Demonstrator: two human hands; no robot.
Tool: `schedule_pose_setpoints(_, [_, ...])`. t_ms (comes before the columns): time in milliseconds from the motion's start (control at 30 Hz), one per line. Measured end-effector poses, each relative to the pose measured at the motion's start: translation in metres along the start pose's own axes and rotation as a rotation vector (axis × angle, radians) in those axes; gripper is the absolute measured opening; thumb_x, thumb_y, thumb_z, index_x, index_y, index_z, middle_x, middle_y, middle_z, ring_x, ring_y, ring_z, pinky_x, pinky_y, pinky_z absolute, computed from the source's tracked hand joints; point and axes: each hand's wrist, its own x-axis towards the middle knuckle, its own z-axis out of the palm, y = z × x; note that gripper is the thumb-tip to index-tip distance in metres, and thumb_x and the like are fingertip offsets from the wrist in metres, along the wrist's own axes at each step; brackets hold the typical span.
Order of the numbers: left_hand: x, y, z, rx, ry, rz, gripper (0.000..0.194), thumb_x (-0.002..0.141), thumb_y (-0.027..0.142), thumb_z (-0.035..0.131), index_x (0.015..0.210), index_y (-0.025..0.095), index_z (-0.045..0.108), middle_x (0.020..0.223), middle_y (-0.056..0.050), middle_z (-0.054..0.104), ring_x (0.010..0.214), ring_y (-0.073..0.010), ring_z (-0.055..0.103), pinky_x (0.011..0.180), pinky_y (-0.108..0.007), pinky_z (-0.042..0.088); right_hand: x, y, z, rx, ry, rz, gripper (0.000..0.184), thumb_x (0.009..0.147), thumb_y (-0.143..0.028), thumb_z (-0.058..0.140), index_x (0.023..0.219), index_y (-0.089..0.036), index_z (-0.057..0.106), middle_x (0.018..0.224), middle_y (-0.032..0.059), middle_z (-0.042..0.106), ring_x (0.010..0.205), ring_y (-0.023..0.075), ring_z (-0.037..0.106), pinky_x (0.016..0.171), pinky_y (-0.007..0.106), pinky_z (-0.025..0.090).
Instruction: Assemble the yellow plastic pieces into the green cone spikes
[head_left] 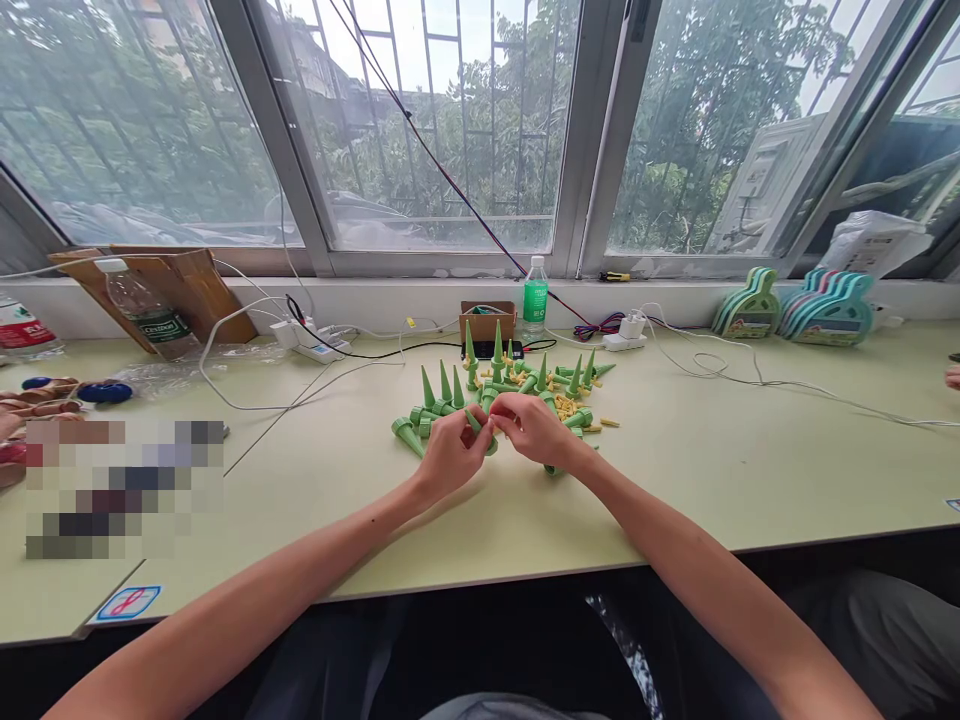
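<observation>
My left hand [453, 456] is closed around a green plastic spike [473, 422] with a ribbed, cap-like end, held just above the table. My right hand [529, 426] meets it from the right, thumb and fingertips pinched together at the spike; whatever small piece they hold is hidden. Beyond both hands lies a pile of similar green cone spikes [497, 345], some standing point up, others on their sides. Small yellow pegs [568, 408] are heaped among them, and a few lie loose at the right.
Behind the pile are a small cardboard box [487, 318], a phone and a green-labelled bottle [535, 295]. White cables [724, 372] cross the table [750, 460] on both sides. Teal and green plastic pieces [829, 308] stand far right. Another person's hand [10, 424] shows at far left.
</observation>
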Motion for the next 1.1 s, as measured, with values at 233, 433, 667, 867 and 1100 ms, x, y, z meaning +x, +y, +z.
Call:
schedule_pose_setpoints(233, [-0.0013,-0.0015,0.0008,-0.001,-0.006,0.021,0.022,0.085,0.033,0.055,0.072,0.016,0.053,0.049,0.004,0.045,0.042,-0.0066,0.036,0.044,-0.019,0.029,-0.0008,0.0005,0.0004,-0.030,-0.013,0.000,0.017,0.091,-0.017,0.045,0.075,-0.017,0.052,0.072,-0.0002,0.056,0.063,0.0104,0.046,0.062,0.022,0.033])
schedule_pose_setpoints(433, [-0.0019,-0.0032,0.0013,0.008,-0.023,0.053,0.023,0.087,0.034,0.054,0.073,0.016,0.054,0.053,0.003,0.048,0.044,-0.0069,0.036,0.045,-0.020,0.030,-0.0008,0.0014,0.0005,-0.052,-0.028,0.027,0.019,0.092,-0.020,0.044,0.076,-0.017,0.053,0.067,-0.0013,0.055,0.060,0.0097,0.044,0.059,0.022,0.031])
schedule_pose_setpoints(667, [-0.0016,-0.0009,0.0008,-0.001,-0.032,0.051,0.023,0.087,0.034,0.054,0.072,0.016,0.054,0.054,0.002,0.050,0.044,-0.0070,0.037,0.046,-0.020,0.031,-0.0017,0.0003,-0.0002,-0.076,-0.032,0.055,0.021,0.093,-0.022,0.043,0.075,-0.017,0.052,0.065,-0.0017,0.053,0.057,0.0094,0.041,0.057,0.022,0.029])
schedule_pose_setpoints(867, [-0.0010,0.0007,-0.0001,0.015,-0.053,0.030,0.024,0.087,0.036,0.053,0.074,0.016,0.055,0.051,0.004,0.048,0.042,-0.0069,0.038,0.045,-0.020,0.031,-0.0020,0.0014,0.0003,-0.123,-0.031,0.062,0.022,0.094,-0.024,0.043,0.075,-0.018,0.052,0.066,-0.0012,0.053,0.058,0.0100,0.041,0.057,0.022,0.028])
schedule_pose_setpoints(1100, [-0.0010,0.0052,-0.0027,0.034,-0.101,0.011,0.023,0.088,0.036,0.051,0.079,0.016,0.058,0.046,0.005,0.046,0.040,-0.0078,0.042,0.046,-0.020,0.033,-0.0029,0.0011,-0.0010,-0.191,-0.072,0.082,0.023,0.096,-0.023,0.041,0.076,-0.018,0.051,0.069,0.0004,0.055,0.061,0.0109,0.045,0.059,0.022,0.029])
